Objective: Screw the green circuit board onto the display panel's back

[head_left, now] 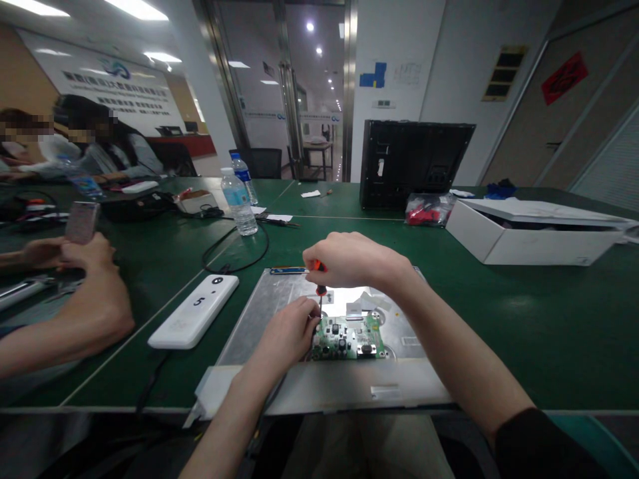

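Right hand (pixel 344 259) is clamped on a screwdriver (pixel 321 290), tip near a corner of the board (pixel 347 338) on a panel (pixel 267 309), left hand (pixel 292 331) bunched beside it, can't tell if gripping; further out, bottles (pixel 240 207), clear bag (pixel 430 207) with something red (pixel 418 217) inside, white box (pixel 552 248), lid (pixel 554 211) ajar

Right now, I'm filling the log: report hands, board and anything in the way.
Right hand holding screwdriver, shaft down. Left hand close by the shaft, at a corner of the circuit board. Board on metal panel. Left fingers crowd the spot.
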A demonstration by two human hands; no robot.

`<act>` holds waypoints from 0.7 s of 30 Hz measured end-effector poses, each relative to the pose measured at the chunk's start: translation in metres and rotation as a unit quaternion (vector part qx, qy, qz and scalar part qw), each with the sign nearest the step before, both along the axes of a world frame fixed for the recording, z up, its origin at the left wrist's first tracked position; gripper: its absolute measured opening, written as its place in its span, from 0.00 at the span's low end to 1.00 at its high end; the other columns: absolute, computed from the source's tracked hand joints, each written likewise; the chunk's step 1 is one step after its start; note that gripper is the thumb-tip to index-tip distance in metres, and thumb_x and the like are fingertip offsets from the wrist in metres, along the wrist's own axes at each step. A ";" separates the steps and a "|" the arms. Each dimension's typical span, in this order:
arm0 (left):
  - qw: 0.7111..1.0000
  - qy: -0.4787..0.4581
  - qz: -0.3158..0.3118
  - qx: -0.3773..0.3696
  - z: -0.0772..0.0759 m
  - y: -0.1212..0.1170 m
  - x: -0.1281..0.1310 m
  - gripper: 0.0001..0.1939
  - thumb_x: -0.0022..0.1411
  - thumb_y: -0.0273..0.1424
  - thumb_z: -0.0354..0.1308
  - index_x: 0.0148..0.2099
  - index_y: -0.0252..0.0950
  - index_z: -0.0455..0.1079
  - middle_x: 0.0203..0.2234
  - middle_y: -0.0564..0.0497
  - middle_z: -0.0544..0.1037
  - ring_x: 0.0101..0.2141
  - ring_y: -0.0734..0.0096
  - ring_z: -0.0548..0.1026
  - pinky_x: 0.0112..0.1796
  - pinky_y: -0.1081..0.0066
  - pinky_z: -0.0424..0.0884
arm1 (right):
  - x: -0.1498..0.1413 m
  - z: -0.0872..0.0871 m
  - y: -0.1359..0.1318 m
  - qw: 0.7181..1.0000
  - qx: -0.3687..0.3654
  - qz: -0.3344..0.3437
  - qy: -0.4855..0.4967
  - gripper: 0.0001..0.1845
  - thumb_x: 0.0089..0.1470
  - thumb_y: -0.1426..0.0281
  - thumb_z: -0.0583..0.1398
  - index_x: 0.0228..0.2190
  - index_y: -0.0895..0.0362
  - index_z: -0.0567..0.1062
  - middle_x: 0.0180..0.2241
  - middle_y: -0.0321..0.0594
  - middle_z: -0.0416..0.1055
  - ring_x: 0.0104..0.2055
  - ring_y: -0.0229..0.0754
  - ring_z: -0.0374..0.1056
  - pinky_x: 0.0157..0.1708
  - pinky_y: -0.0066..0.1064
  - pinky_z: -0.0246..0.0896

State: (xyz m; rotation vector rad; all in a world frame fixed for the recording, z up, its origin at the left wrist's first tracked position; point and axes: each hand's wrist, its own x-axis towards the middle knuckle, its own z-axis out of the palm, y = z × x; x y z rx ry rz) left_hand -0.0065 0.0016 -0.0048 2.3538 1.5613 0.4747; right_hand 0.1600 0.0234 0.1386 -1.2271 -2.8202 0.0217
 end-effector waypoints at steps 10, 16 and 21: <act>1.000 0.004 0.011 -0.005 0.001 0.000 0.000 0.06 0.62 0.23 0.52 0.34 0.37 0.68 0.32 0.49 0.75 0.34 0.62 0.73 0.36 0.67 0.65 | 0.000 -0.001 0.002 1.000 -0.019 -0.002 0.012 0.16 0.60 0.56 0.57 0.36 0.55 0.77 0.32 0.41 0.77 0.35 0.43 0.70 0.28 0.30 0.49; 1.000 0.004 0.010 -0.010 0.001 0.001 0.001 0.06 0.61 0.24 0.52 0.34 0.37 0.68 0.33 0.48 0.76 0.35 0.63 0.73 0.36 0.67 0.65 | 0.000 0.000 -0.001 1.000 0.003 -0.004 -0.004 0.15 0.54 0.69 0.58 0.44 0.56 0.74 0.37 0.45 0.77 0.35 0.43 0.70 0.27 0.29 0.50; 1.000 0.009 0.010 -0.008 0.001 0.001 0.001 0.06 0.61 0.24 0.52 0.34 0.38 0.68 0.33 0.48 0.76 0.35 0.62 0.74 0.36 0.67 0.65 | 0.001 -0.001 0.000 1.000 -0.001 0.002 -0.002 0.20 0.55 0.60 0.61 0.46 0.56 0.73 0.38 0.46 0.77 0.37 0.46 0.71 0.29 0.30 0.53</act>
